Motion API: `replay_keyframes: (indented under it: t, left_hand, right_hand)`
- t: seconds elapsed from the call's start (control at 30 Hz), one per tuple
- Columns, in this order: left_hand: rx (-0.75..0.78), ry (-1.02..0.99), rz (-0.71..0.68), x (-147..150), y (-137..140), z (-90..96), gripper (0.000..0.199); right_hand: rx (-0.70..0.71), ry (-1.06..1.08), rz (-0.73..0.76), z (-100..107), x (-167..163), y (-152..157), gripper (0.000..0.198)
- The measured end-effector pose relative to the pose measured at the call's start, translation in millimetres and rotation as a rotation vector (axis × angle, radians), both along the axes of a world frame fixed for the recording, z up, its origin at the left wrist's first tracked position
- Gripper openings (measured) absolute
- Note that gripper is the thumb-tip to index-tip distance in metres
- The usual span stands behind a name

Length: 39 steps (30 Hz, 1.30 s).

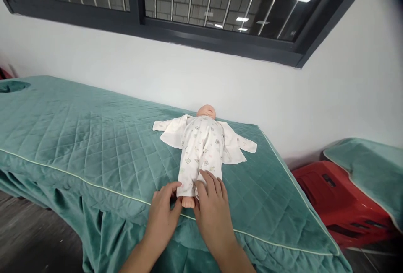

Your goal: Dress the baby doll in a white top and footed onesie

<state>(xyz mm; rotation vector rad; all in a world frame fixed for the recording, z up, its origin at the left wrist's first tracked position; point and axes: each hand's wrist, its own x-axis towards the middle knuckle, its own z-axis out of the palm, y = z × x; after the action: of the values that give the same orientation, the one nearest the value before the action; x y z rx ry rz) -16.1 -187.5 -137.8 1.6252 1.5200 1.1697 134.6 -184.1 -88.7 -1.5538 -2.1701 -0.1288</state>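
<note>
A baby doll (207,111) lies on its back on the green quilted bed cover, its head toward the wall. White printed baby trousers (201,143) cover its body from the chest down. A white baby shirt (234,143) is spread open under it, both sleeves stretched out. My left hand (162,214) holds the cuff of one trouser leg between thumb and forefinger, beside a bare doll foot (188,202). My right hand (214,210) is curled over the other leg's cuff, with its thumb near that same foot. The doll's second foot is hidden by my right hand.
The bed (94,139) has a face hole (14,86) at its far left. A white wall (126,63) and a dark-framed window (220,38) stand behind. At the right are a red plastic stool (330,193) and a green cloth (371,164) over red plastic.
</note>
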Motion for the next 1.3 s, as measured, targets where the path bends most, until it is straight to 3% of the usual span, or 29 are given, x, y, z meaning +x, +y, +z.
replay_keyframes:
  t: [0.2,0.37,0.7,0.87,0.97,1.1,1.17,1.3]
  left_hand:
    - [-0.046,-0.249,-0.037,-5,-8,10.6,0.023]
    - [0.012,-0.179,0.038,-14,-14,6.1,0.018]
    - [0.148,0.031,0.007,-19,-19,-5.6,0.020]
    - [0.315,0.217,0.063,-36,30,-7.8,0.024]
    - [0.379,0.418,-0.016,-36,79,-5.3,0.034]
    - [0.388,0.633,-0.194,-23,135,7.7,0.035]
    - [0.415,0.716,-0.221,-17,151,15.9,0.029]
    - [0.442,0.859,-0.138,-13,158,24.6,0.020]
  right_hand:
    - [0.038,0.045,0.081,12,6,-6,0.022]
    - [0.103,0.024,0.174,27,9,-19,0.027]
    - [0.021,0.055,0.172,12,14,-26,0.017]
    - [0.026,0.256,0.109,12,44,-11,0.013]
    - [0.060,0.296,-0.002,2,68,26,0.022]
    - [-0.035,0.187,-0.073,-15,88,81,0.039]
    - [-0.073,0.148,-0.038,-19,90,98,0.042]
    - [-0.089,0.147,-0.013,-21,89,109,0.043]
